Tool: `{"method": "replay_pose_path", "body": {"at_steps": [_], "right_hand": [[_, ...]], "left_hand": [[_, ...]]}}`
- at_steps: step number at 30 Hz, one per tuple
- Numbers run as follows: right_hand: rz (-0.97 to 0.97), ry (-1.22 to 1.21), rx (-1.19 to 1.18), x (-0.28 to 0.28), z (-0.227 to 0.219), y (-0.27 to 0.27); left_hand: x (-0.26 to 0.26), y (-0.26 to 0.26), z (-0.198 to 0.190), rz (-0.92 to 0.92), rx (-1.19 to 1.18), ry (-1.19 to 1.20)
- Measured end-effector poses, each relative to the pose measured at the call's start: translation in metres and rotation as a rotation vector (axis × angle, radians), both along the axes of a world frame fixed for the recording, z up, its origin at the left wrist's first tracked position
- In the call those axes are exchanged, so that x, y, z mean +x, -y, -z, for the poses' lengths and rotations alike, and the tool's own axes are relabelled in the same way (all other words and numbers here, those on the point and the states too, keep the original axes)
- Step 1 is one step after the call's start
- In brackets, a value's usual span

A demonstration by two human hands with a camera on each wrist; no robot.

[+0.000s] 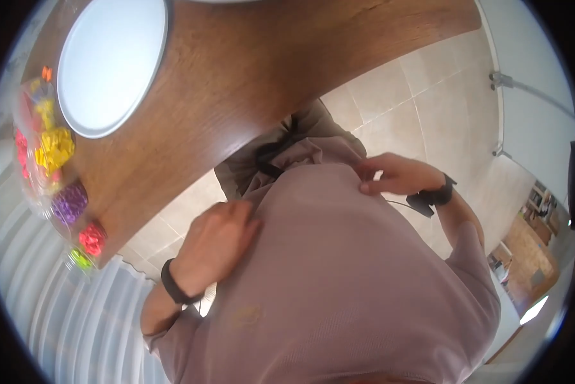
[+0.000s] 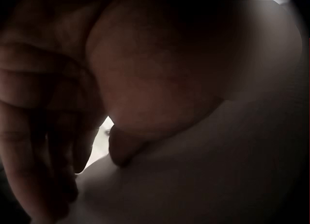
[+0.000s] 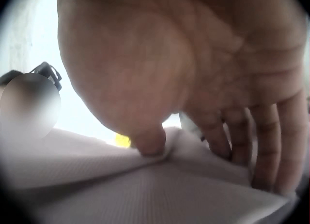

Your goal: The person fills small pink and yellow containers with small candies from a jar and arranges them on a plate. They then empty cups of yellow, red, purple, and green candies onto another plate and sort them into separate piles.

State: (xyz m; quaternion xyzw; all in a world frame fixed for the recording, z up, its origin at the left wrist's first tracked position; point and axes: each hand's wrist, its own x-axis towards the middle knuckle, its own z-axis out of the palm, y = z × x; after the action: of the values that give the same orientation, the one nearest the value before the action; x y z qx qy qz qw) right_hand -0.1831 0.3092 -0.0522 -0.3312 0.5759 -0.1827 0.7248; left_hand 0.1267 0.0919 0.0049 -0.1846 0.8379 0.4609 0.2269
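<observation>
A mauve shirt [image 1: 326, 224] covers the person's torso in the head view. Against its left side rests the left hand [image 1: 214, 244], blurred, its fingers over the cloth. In the left wrist view that hand [image 2: 48, 112] has loosely bent fingers, with the thumb against dark-looking fabric. Near the lower right part of the shirt, the right hand [image 1: 399, 174] touches the cloth with thumb and fingers spread apart. Seen from the right wrist, the right hand [image 3: 193, 64] has long, nearly straight fingers and a thumb tip on the folded fabric [image 3: 145, 185]. Neither hand shows a held object.
A brown wooden table [image 1: 217, 83] curves in front of the person, bearing a white oval plate [image 1: 111, 67]. Clear packaging with yellow [image 1: 55, 150], purple [image 1: 70, 201] and red pieces [image 1: 92, 238] lies at the left edge. Tiled floor [image 1: 422, 96] shows at right.
</observation>
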Motion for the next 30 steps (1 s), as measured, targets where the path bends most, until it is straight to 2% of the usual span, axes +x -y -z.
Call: {"method": "replay_pose_path", "body": {"at_steps": [1, 2, 4, 5, 7, 9, 11, 13, 14, 15, 17, 18, 20, 21, 23, 24, 25, 26, 28, 30], "right_hand": [[-0.181, -0.106, -0.033, 0.003, 0.001, -0.004], [-0.078, -0.062, 0.062, 0.007, -0.007, -0.003], [-0.085, -0.090, 0.006, 0.011, -0.001, -0.006], [-0.073, -0.126, -0.061, 0.013, 0.005, -0.008], [-0.070, -0.149, -0.095, 0.020, 0.021, -0.012], [-0.064, -0.179, -0.138, 0.025, 0.034, -0.008], [0.123, -0.206, -0.182, 0.034, 0.040, -0.008], [0.129, -0.192, -0.180, 0.032, 0.048, -0.007], [0.146, -0.172, -0.165, 0.034, 0.051, -0.010], [0.141, -0.172, -0.170, 0.035, 0.055, -0.012], [0.116, -0.195, -0.293, 0.033, 0.063, -0.012], [0.108, -0.190, -0.297, 0.031, 0.063, -0.011], [0.007, -0.234, -0.375, 0.027, 0.060, -0.010], [-0.003, -0.226, -0.380, 0.026, 0.057, -0.010], [0.010, -0.238, -0.278, 0.026, 0.047, -0.012], [-0.006, -0.228, -0.285, 0.026, 0.044, -0.016], [0.049, -0.232, -0.175, 0.026, 0.041, -0.021], [0.103, -0.237, -0.064, 0.026, 0.038, -0.026], [0.081, -0.245, -0.047, 0.024, 0.036, -0.035], [0.126, -0.219, -0.043, 0.026, 0.035, -0.039]], "left_hand": [[0.012, -0.006, 0.012, -0.088, -0.094, 0.135], [0.021, -0.009, 0.019, -0.110, -0.087, 0.142], [0.033, -0.014, 0.030, -0.288, 0.372, 0.339], [0.036, -0.024, 0.037, -0.303, 0.377, 0.342], [0.040, -0.049, 0.052, -0.461, 0.192, 0.193], [0.044, -0.057, 0.065, -0.537, 0.147, 0.138], [0.051, -0.062, 0.070, -0.601, 0.110, 0.095], [0.060, -0.055, 0.077, -0.943, 0.250, 0.136], [0.068, -0.053, 0.081, -0.931, 0.350, 0.094], [0.072, -0.052, 0.085, -0.936, 0.346, 0.091], [0.081, -0.050, 0.092, -1.123, 0.656, 0.188], [0.090, -0.054, 0.097, -1.132, 0.652, 0.186], [0.108, -0.065, 0.102, -0.812, 0.254, 0.100], [0.113, -0.071, 0.101, -0.824, 0.249, 0.102], [0.119, -0.089, 0.095, -0.831, 0.424, 0.195], [0.118, -0.095, 0.093, -0.721, 0.405, 0.231], [0.116, -0.104, 0.088, -0.663, 0.352, 0.105], [0.121, -0.115, 0.094, -0.650, 0.289, 0.086], [0.127, -0.133, 0.107, -0.653, 0.220, 0.073], [0.127, -0.147, 0.111, -0.786, 0.278, 0.020]]}}
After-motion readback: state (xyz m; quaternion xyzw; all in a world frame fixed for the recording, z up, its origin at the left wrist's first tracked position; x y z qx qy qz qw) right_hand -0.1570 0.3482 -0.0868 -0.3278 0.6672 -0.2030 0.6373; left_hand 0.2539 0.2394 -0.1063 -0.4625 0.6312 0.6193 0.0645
